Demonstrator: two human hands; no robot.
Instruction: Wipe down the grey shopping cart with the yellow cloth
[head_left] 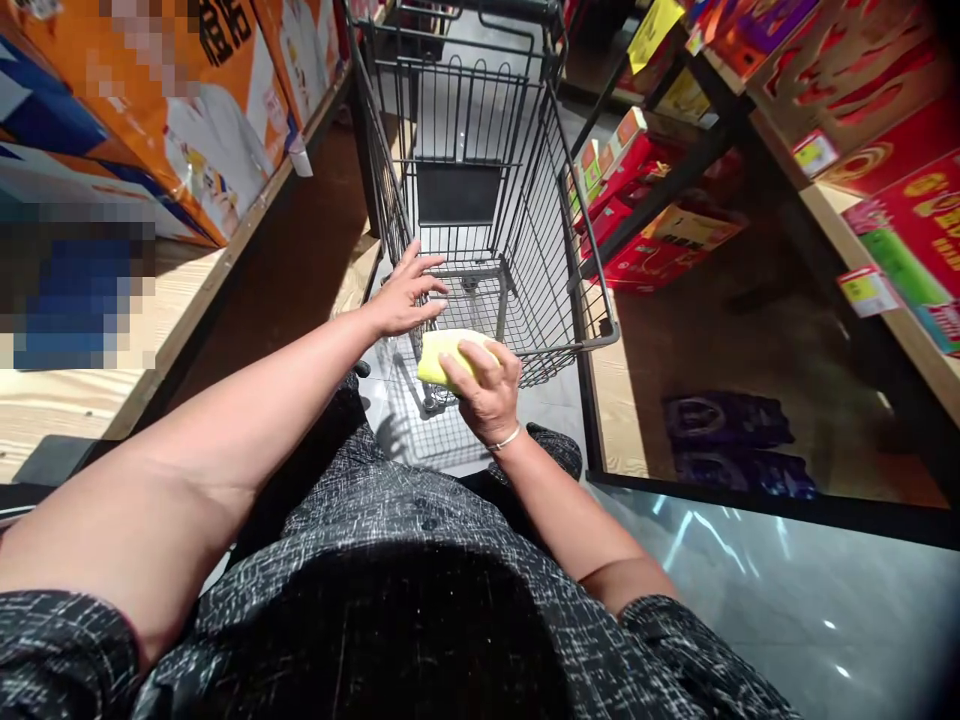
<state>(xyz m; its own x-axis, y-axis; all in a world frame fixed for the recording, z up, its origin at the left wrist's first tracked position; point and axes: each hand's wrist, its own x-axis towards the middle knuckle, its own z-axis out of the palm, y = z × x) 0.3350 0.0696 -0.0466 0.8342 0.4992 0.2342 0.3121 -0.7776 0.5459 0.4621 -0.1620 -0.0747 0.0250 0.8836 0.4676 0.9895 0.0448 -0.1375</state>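
My right hand [489, 392] grips a soft yellow sponge [454, 355], with the fingers and thumb bent around it. It is at the near end of a dark wire shopping cart [536, 215]. My left hand [405, 298] is over the near left corner of the cart, fingers spread and holding nothing. Whether it touches the rim is hard to tell. Inside the cart, a dark panel [459, 192] is on the far wire wall, and no goods show in the basket.
Orange boxes [217, 130] stand on a wooden shelf [202, 285] to the left. On the right, shelving holds red packages [919, 215] with price tags [868, 290]; red gift boxes [660, 245] and purple packs [727, 430] sit lower. Grey tiled floor [750, 600] lies beside me.
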